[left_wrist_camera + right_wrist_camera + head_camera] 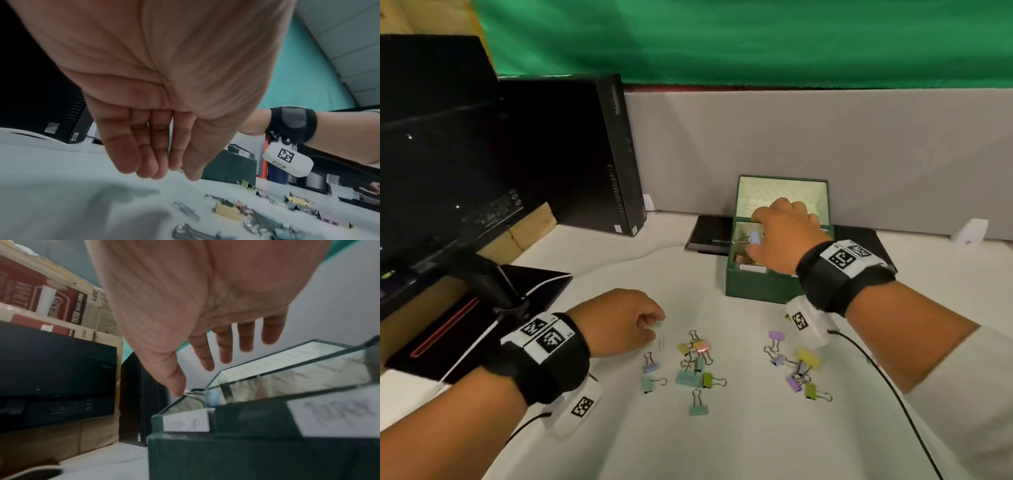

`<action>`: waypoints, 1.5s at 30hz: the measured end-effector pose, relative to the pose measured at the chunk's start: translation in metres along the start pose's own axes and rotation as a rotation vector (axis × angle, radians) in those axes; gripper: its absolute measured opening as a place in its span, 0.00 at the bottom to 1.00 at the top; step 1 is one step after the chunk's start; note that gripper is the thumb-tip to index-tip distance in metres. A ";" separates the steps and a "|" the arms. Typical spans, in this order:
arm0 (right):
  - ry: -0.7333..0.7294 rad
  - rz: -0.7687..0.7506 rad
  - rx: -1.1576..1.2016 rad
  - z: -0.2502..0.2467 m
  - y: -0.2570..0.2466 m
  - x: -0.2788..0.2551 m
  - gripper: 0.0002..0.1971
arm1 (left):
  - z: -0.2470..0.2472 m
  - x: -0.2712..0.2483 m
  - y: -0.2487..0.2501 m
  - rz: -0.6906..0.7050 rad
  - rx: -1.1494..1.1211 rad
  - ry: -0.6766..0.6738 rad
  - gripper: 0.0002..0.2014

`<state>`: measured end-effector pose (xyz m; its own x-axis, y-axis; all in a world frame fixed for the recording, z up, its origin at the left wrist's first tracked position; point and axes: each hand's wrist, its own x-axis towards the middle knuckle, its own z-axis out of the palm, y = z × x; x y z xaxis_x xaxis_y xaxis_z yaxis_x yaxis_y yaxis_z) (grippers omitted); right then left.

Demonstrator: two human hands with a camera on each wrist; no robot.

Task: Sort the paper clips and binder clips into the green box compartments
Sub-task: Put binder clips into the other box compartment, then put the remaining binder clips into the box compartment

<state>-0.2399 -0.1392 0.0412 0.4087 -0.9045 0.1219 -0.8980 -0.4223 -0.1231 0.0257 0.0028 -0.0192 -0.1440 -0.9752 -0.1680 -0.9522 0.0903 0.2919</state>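
The green box (756, 287) stands open at the back of the white table, with paper labels (186, 421) on its front wall. My right hand (756, 240) hovers over the box's front left compartment with its fingers (226, 352) spread and straight. A pale blue binder clip (755, 237) sits just under them, inside the rim (212, 398). My left hand (655, 325) is at the left of the clips, thumb and fingers (131, 155) pressed together on a small grey sliver that looks like a paper clip. Another paper clip (661, 343) lies on the table beside it.
Two loose groups of pastel binder clips lie on the table, one in the middle (693, 368) and one to the right (796, 368). A monitor (448, 171) and black computer case (599, 154) stand at the left. A black flat device (709, 236) lies behind the box, below a grey partition.
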 end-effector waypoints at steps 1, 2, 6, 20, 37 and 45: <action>0.012 -0.021 -0.056 0.001 -0.006 -0.002 0.27 | 0.002 -0.001 0.002 -0.014 0.024 -0.013 0.13; 0.039 -0.072 -0.081 0.003 -0.014 -0.007 0.26 | 0.005 -0.001 0.004 -0.024 0.051 -0.036 0.10; -0.159 -0.426 0.002 0.019 -0.040 -0.041 0.17 | 0.013 0.004 0.016 -0.004 0.143 -0.092 0.02; -0.414 -0.579 -0.007 0.059 -0.061 -0.068 0.05 | 0.015 -0.030 0.010 -0.075 -0.052 -0.067 0.12; -0.518 -0.354 0.013 0.045 -0.058 -0.078 0.09 | 0.019 -0.035 0.016 -0.014 -0.049 0.034 0.05; -0.568 -0.362 0.046 0.058 -0.071 -0.072 0.16 | 0.021 -0.038 0.025 -0.053 -0.093 -0.099 0.09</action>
<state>-0.1959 -0.0472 -0.0161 0.7159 -0.5909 -0.3720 -0.6858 -0.6951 -0.2157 0.0018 0.0463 -0.0253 -0.1243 -0.9530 -0.2764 -0.9308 0.0156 0.3651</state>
